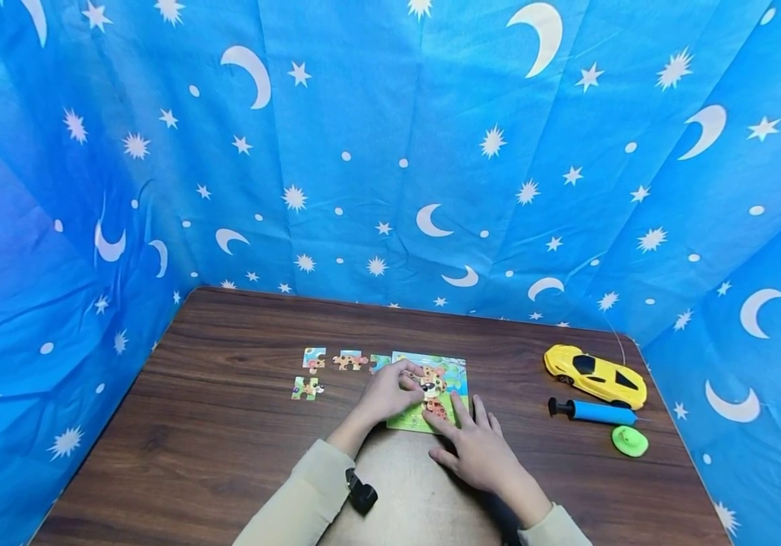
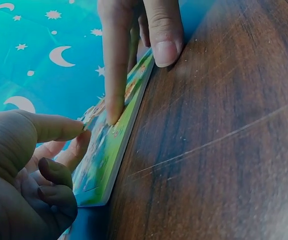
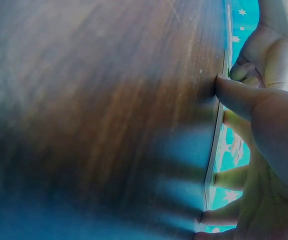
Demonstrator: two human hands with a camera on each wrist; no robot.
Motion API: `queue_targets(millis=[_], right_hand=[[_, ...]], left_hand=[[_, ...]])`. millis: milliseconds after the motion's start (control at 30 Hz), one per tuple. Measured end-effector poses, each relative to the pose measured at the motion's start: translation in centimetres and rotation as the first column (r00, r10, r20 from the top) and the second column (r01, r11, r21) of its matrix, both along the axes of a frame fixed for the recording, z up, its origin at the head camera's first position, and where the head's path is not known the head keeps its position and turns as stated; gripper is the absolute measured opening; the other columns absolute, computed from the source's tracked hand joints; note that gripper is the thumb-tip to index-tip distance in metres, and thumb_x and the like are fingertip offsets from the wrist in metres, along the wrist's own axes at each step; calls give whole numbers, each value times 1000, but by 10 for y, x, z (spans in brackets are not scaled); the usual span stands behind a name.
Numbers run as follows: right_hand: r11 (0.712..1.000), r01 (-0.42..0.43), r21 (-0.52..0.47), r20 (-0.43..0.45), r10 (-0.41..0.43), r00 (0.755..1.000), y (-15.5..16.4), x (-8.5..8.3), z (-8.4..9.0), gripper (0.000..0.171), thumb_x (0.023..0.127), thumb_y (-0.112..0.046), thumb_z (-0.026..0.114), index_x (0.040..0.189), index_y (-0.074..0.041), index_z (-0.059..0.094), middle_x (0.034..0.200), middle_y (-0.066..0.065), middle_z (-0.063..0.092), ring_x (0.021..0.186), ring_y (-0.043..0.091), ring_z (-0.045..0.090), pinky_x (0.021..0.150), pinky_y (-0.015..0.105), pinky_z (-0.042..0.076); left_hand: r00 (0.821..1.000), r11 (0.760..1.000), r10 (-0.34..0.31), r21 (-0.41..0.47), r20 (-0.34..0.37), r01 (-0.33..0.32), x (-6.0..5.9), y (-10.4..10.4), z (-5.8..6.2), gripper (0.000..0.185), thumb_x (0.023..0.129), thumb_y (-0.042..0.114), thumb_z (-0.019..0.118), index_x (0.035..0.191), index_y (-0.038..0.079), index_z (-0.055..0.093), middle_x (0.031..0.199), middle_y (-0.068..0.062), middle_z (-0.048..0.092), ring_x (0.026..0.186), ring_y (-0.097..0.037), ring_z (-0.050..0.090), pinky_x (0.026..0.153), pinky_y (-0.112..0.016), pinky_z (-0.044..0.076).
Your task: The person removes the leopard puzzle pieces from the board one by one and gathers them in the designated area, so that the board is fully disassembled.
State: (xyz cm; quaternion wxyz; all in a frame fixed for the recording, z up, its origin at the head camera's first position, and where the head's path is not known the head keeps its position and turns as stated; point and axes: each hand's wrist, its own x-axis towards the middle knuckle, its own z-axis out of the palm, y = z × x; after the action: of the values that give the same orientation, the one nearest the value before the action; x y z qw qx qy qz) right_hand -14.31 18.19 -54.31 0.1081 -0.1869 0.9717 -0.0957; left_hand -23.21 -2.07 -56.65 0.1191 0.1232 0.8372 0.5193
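Head camera: colourful square cardboard jigsaw board (image 1: 446, 369) flat on dark wood-grain table (image 1: 227, 409), straight ahead of the body and slightly right of centre, sides roughly square to the table edges, no marked long axis. Left hand (image 1: 390, 390) over the board's left half, fingers curled, thumb and forefinger seemingly pinching a small brown-and-cream jigsaw piece (image 1: 429, 387) near the board's middle; piece largely hidden, so hold not certain. Right hand (image 1: 475, 444) at the board's near right corner, fingers nearly straight and spread, fingertips pressing on the near edge, holding nothing. Both hands touching the board; left hand reaching further across it, right hand bracing from the near side.

Left wrist camera: board (image 2: 109, 150) seen edge-on, left forefinger (image 2: 59, 127) extended over its surface, the right hand's fingertips (image 2: 115, 107) planted on the near rim.

Right wrist camera: thin board edge (image 3: 215, 150) against the table, right thumb (image 3: 234, 95) beside it.

Loose printed jigsaw pieces (image 1: 336, 362) lying just left of the board, nearer the left hand. Yellow toy sports car (image 1: 595, 374), blue hand pump (image 1: 595, 412) and flat green rubber balloon (image 1: 629, 440) well apart to the right. Blue moon-and-star cloth backdrop (image 1: 390, 152) behind.
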Motion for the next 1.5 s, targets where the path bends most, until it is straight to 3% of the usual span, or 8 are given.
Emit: queue_targets(millis=[300,467,700,933,1200,1500], right_hand=[[1000,1,2,5,-1,1000,0,0,-3,58,100,-55,62,155,-38,50,165,23,30,144,61,25,103,76,33],[1000,7,0,9,-7,1000,0,-1,-3,59,100,-55,62,155,-38,49,165,22,29,145,61,24,104,76,32],[1000,6,4,9,-6,1000,0,0,-5,60,100,-56,62,155,-39,48,165,22,29,145,61,24,104,76,32],[1000,9,7,1,-9,1000,0,-1,-6,59,99,-56,63,155,-39,49,165,22,29,145,61,25,104,76,32],[1000,13,11,13,-14,1000,0,-1,-5,60,99,-56,63,155,-40,49,165,21,30,145,60,25,104,76,32],[1000,13,7,15,-13,1000,0,-1,-4,59,99,-56,63,155,-39,49,165,22,29,145,61,25,105,76,32]], left_hand=[[1000,994,6,113,-25,-3,6,-23,9,28,90,11,77,117,10,69,86,6,74,75,-17,69,76,-39,53],[999,996,37,80,-38,-34,12,-49,18,29,90,11,77,118,12,69,87,8,74,74,-17,69,75,-38,53],[987,990,143,1,-68,-143,18,-92,24,28,89,11,78,116,13,71,85,8,75,77,-12,69,75,-38,49],[976,971,215,-100,-40,-218,17,-124,22,26,89,14,79,115,16,72,83,10,73,86,-13,68,91,-48,48],[979,959,203,-198,-25,-204,13,-132,17,25,89,15,79,114,18,74,82,11,72,82,-13,67,89,-49,48],[981,939,178,-285,-80,-194,9,-132,13,25,85,13,77,109,18,75,79,14,71,82,-10,67,92,-49,48]])
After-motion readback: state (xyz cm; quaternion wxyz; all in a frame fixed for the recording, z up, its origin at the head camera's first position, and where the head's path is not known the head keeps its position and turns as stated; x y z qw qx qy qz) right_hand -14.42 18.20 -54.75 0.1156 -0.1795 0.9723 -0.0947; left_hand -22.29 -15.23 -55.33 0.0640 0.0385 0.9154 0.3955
